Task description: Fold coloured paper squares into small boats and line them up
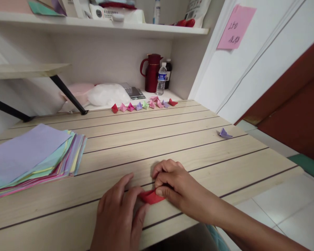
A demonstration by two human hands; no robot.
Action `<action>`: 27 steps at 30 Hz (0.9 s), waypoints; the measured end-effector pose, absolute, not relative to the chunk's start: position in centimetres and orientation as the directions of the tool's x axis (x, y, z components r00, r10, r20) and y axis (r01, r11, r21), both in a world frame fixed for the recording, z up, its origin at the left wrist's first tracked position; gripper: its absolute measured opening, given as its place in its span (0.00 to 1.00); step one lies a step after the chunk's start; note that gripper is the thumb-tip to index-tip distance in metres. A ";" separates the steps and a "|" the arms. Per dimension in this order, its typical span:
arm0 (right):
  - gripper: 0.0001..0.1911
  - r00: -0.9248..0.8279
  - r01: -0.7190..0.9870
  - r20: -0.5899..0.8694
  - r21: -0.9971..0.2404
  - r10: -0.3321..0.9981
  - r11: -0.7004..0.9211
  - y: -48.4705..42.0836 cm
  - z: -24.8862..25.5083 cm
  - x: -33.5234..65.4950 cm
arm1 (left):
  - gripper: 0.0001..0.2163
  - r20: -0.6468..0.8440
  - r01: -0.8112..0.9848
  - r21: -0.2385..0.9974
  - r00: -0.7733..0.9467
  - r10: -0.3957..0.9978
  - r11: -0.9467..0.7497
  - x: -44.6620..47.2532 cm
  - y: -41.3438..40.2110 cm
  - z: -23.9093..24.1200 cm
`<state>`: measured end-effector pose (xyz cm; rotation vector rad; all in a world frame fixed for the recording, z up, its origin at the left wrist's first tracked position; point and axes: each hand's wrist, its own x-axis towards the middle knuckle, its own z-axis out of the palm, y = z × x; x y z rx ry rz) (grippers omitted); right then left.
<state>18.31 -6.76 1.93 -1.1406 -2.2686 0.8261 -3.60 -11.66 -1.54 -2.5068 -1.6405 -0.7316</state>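
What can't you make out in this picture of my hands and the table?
All in the head view:
Red paper: right end, covered by the right hand.
Paper stack: left side, cut off by the picture's edge.
Dark bottle: partly hidden behind the clear bottle.
Pink note: lower writing, too small to read surely.

Clocking from one folded red paper piece, I count one left hand at nine, one right hand at two, roughly ten small multicoloured paper boats at twelve, pink ones overlapping, one lavender paper boat at two, one multicoloured paper stack at ten, one dark-red jug at twelve.
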 end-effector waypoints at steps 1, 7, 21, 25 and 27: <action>0.08 -0.547 0.557 0.135 -0.678 0.826 0.480 -6.8 2.0 18.3 | 0.08 0.398 0.884 0.219 0.305 0.865 -0.412 -3.3 -11.6 -1.4; 0.08 -0.528 0.636 0.156 -0.579 0.835 0.510 -6.8 1.6 17.9 | 0.06 0.336 0.915 0.281 0.189 0.922 -0.290 -1.3 -11.1 -0.9; 0.08 -0.564 0.704 0.163 -0.418 0.810 0.574 -6.1 1.1 17.4 | 0.05 0.478 0.943 0.132 0.210 0.853 -0.307 -0.4 -10.8 -1.3; 0.07 -0.608 0.670 0.169 -0.416 0.776 0.615 -5.5 1.2 17.7 | 0.17 0.665 0.917 0.024 0.283 0.691 -0.399 -0.8 -12.1 -1.3; 0.04 -0.620 0.651 0.174 -0.431 0.765 0.625 -5.3 1.4 17.9 | 0.25 0.655 0.889 -0.044 0.369 0.659 -0.455 -0.6 -13.0 -1.3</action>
